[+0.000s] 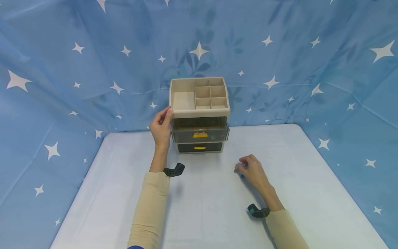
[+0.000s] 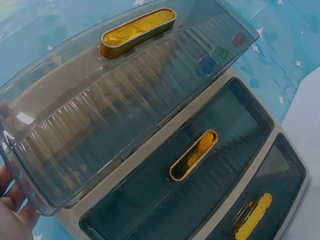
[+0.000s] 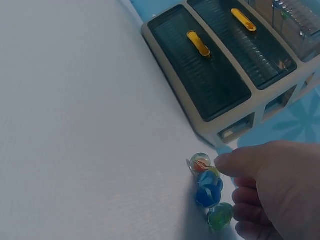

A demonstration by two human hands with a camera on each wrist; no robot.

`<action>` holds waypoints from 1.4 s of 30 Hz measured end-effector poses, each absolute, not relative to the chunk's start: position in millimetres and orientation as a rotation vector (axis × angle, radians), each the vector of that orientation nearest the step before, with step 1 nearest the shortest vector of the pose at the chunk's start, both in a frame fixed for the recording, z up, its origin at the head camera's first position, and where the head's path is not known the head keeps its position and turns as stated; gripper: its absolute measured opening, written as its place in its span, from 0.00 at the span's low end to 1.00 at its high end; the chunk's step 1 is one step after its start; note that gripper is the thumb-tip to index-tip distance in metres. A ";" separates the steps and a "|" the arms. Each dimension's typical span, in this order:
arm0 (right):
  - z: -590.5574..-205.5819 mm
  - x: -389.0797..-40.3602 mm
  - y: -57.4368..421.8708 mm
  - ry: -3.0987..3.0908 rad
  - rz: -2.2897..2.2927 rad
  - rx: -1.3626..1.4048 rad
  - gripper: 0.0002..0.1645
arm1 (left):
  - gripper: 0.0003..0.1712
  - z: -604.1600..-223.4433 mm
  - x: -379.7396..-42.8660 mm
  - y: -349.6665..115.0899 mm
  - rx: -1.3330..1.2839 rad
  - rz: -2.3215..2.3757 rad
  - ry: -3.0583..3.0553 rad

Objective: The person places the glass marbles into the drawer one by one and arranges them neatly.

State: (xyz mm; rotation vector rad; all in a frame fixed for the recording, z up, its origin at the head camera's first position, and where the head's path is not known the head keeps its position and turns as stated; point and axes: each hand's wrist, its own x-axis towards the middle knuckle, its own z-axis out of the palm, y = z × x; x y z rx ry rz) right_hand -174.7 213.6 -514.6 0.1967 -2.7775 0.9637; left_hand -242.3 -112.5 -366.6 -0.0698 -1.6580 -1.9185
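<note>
At the back of the white worktop point(image 1: 202, 200), near the blue star-patterned curtain point(image 1: 124, 69), stands a cream drawer organizer point(image 1: 199, 113). Its top has one large compartment point(image 1: 183, 100) beside a block of six small ones. Of its three smoky transparent drawers, the top drawer point(image 1: 186, 135) is pulled out and the lower two are closed; each has a yellow handle point(image 1: 200, 135). Towards the right end of the open drawer lie a blue marble point(image 2: 205, 66), a green marble point(image 2: 219, 55) and a red marble point(image 2: 239, 40).

The left hand point(image 1: 161, 129) grips the organizer's left front corner, next to the open drawer. In front of the organizer and to its right, a close cluster of loose marbles point(image 3: 208, 195) lies on the worktop: orange-swirled, yellowish, blue and green. The right hand point(image 1: 253, 171) is down at this cluster, fingers bent, its thumb just beside the orange-swirled one; whether it pinches any marble, I cannot tell. Both arms wear beige sleeves point(image 1: 150, 207) and black wrist cameras point(image 1: 174, 170).
</note>
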 end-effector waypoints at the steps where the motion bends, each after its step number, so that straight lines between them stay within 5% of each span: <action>1: -514.5 -174.9 213.4 -2.790 0.961 0.193 0.17 | 0.17 -366.5 -242.0 -112.5 -0.070 -1.920 -1.657; 42: -512.1 -179.1 211.5 -2.814 0.944 0.183 0.14 | 0.17 -366.1 -240.6 -112.0 -0.069 -1.942 -1.657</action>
